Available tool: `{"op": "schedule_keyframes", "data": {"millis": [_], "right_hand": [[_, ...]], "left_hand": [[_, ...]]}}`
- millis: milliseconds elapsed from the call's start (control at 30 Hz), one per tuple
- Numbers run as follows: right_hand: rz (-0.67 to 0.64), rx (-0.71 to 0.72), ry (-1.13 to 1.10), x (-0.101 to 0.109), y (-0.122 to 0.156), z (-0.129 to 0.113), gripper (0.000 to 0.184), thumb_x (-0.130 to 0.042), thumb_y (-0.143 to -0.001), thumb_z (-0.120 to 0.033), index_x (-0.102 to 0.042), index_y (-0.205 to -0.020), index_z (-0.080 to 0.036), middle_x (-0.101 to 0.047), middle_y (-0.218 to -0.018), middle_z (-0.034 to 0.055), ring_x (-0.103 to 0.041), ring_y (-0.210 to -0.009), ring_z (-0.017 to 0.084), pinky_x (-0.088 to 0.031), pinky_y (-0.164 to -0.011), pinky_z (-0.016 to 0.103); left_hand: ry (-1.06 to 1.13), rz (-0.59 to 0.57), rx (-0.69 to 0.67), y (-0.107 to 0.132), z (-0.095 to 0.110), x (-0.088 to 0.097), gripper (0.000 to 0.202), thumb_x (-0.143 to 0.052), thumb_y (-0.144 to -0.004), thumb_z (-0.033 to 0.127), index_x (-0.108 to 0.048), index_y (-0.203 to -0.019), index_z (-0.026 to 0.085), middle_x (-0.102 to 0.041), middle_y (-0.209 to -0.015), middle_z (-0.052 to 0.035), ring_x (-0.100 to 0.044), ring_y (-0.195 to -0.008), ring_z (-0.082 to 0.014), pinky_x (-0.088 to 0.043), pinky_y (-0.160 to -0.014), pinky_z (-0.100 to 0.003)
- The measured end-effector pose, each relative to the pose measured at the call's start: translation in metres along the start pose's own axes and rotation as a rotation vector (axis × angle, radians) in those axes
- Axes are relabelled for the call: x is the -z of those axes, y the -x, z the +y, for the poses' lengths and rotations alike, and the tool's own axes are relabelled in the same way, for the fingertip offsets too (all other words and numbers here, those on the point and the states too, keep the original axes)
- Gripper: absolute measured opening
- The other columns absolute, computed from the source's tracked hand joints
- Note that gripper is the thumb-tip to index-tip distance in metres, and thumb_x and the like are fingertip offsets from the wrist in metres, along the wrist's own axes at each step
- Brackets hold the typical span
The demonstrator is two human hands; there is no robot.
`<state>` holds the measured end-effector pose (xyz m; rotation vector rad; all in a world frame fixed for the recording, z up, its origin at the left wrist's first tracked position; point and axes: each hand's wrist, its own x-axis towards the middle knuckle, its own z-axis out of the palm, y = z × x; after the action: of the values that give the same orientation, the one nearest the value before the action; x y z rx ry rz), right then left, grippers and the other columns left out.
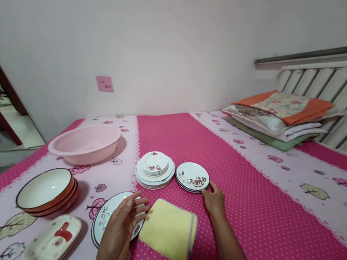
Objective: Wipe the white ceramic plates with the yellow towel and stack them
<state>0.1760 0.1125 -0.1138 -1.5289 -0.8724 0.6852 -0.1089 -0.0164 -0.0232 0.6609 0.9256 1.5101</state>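
My left hand [123,226] hovers above a large white plate [109,208] with a dark rim, its fingers spread and nothing in them. At the right edge of a stack of small, dark-rimmed plates [192,173] with a brown flower pattern, my right hand [215,201] pinches the rim with thumb and fingers. Left of that stack stands another pile of white plates [155,169], smaller ones with red flowers on top of wider ones. Between my hands lies a folded yellow cloth [169,230] with a purple edge.
To the left are a pink basin [85,143], stacked brown bowls [44,192] with white insides, and a rectangular dish [53,241] with a red motif. Folded pillows and bedding [280,115] lie at the back right by the headboard [340,96]. A wall rises behind the bed.
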Motion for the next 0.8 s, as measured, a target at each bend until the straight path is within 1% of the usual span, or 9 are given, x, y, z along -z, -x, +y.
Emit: {"op": "schedule_keyframes", "data": {"millis": [133,267,333,433,533,600,667,733,800], "right_hand": [[-0.009,-0.011,-0.020,0.001,0.000,-0.001,0.064,-0.071,-0.066,-0.018,-0.069,-0.128,-0.008,-0.080,-0.094,0.0115,-0.073,-0.070,0.021,-0.058,-0.067,0.030],[-0.023,-0.020,-0.028,0.002,0.002,-0.004,0.062,-0.071,-0.067,-0.019,-0.069,-0.127,-0.009,-0.080,-0.093,0.0106,-0.072,-0.066,0.020,-0.057,-0.065,0.029],[-0.032,-0.026,-0.031,0.002,0.003,-0.006,0.060,-0.070,-0.068,-0.020,-0.070,-0.126,-0.010,-0.080,-0.094,0.0107,-0.071,-0.064,0.019,-0.057,-0.064,0.029],[-0.034,-0.041,-0.035,0.003,0.006,-0.010,0.056,-0.069,-0.070,-0.023,-0.070,-0.125,-0.010,-0.079,-0.100,0.0119,-0.069,-0.061,0.018,-0.057,-0.062,0.030],[0.027,-0.046,-0.029,0.008,0.009,-0.017,0.060,-0.072,-0.069,-0.027,-0.068,-0.126,-0.011,-0.075,-0.117,0.0165,-0.073,-0.077,0.023,-0.059,-0.071,0.034],[0.085,-0.027,-0.026,0.014,0.013,-0.024,0.066,-0.072,-0.070,-0.030,-0.064,-0.132,-0.010,-0.068,-0.128,0.0198,-0.072,-0.095,0.026,-0.058,-0.082,0.036],[0.100,0.016,-0.042,0.016,0.021,-0.034,0.068,-0.069,-0.074,-0.034,-0.059,-0.137,-0.011,-0.065,-0.133,0.0197,-0.069,-0.105,0.027,-0.056,-0.089,0.037],[0.038,0.079,-0.077,0.012,0.032,-0.045,0.060,-0.063,-0.079,-0.036,-0.059,-0.135,-0.012,-0.067,-0.128,0.0171,-0.068,-0.107,0.025,-0.055,-0.089,0.035],[-0.088,0.139,-0.109,0.002,0.048,-0.055,0.049,-0.059,-0.083,-0.036,-0.063,-0.125,-0.012,-0.071,-0.117,0.0152,-0.069,-0.101,0.024,-0.056,-0.085,0.033]], "left_hand": [[0.009,0.072,-0.001,-0.003,0.004,0.007,0.055,-0.084,-0.073,0.047,-0.072,-0.115,0.015,-0.077,-0.106,-0.0129,-0.072,-0.092,-0.0226,-0.057,-0.079,-0.030],[0.006,0.178,-0.015,-0.006,0.009,0.018,0.057,-0.088,-0.065,0.047,-0.072,-0.110,0.015,-0.078,-0.100,-0.0120,-0.073,-0.090,-0.0228,-0.057,-0.076,-0.030],[-0.040,0.289,-0.071,-0.008,0.014,0.025,0.050,-0.085,-0.068,0.045,-0.072,-0.106,0.015,-0.078,-0.095,-0.0097,-0.073,-0.085,-0.0214,-0.057,-0.074,-0.030],[-0.140,0.497,-0.248,-0.008,0.023,0.037,0.031,-0.075,-0.079,0.039,-0.071,-0.101,0.017,-0.077,-0.087,-0.0041,-0.072,-0.079,-0.0171,-0.055,-0.075,-0.029],[-0.196,0.615,-0.391,-0.006,0.032,0.047,0.021,-0.067,-0.086,0.034,-0.071,-0.101,0.020,-0.076,-0.086,-0.0016,-0.072,-0.080,-0.0164,-0.054,-0.081,-0.031],[-0.220,0.658,-0.433,-0.004,0.035,0.051,0.020,-0.065,-0.086,0.033,-0.070,-0.101,0.021,-0.075,-0.085,-0.0013,-0.072,-0.080,-0.0171,-0.054,-0.082,-0.033],[-0.251,0.687,-0.456,-0.002,0.037,0.054,0.019,-0.064,-0.086,0.032,-0.070,-0.100,0.021,-0.075,-0.085,-0.0012,-0.071,-0.080,-0.0179,-0.055,-0.081,-0.034],[-0.300,0.707,-0.470,-0.001,0.038,0.057,0.021,-0.064,-0.086,0.034,-0.070,-0.101,0.021,-0.074,-0.087,-0.0018,-0.071,-0.081,-0.0189,-0.055,-0.081,-0.036],[-0.414,0.704,-0.438,0.000,0.039,0.060,0.025,-0.064,-0.086,0.038,-0.070,-0.103,0.021,-0.074,-0.090,-0.0036,-0.070,-0.084,-0.0215,-0.055,-0.082,-0.038]]}}
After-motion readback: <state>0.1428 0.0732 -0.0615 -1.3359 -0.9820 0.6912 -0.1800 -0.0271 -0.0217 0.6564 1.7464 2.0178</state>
